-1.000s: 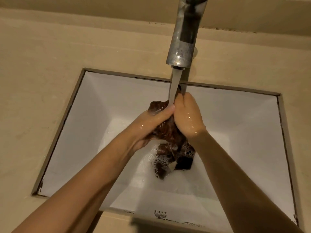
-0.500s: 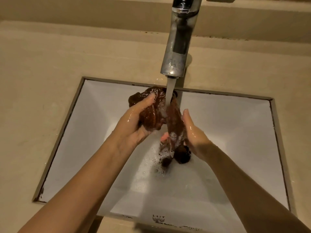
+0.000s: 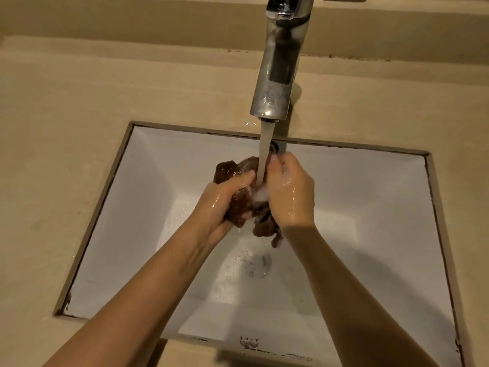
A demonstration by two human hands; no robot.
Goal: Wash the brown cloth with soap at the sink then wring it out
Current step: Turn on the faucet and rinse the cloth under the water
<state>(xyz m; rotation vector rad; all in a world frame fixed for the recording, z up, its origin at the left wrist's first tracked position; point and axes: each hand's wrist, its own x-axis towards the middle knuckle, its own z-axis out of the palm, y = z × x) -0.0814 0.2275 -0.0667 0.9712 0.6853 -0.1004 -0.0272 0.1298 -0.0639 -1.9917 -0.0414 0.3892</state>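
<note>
White sink (image 3: 370, 207) below, tap (image 3: 277, 83) running: both forearms (image 3: 148, 284) angle inward, left hand (image 3: 222, 205) and right hand (image 3: 291, 197) each clenched around the bunched brown cloth (image 3: 238, 207), held under the stream (image 3: 266, 154) above the drain (image 3: 258, 266).

I see a beige counter (image 3: 79, 102) with a white rectangular sink (image 3: 148, 181) sunk into it, and dark stains along the seam at its near corners. A metal faucet (image 3: 277, 83) rises from the counter behind the sink. A raised ledge (image 3: 132, 25) runs along the back.
</note>
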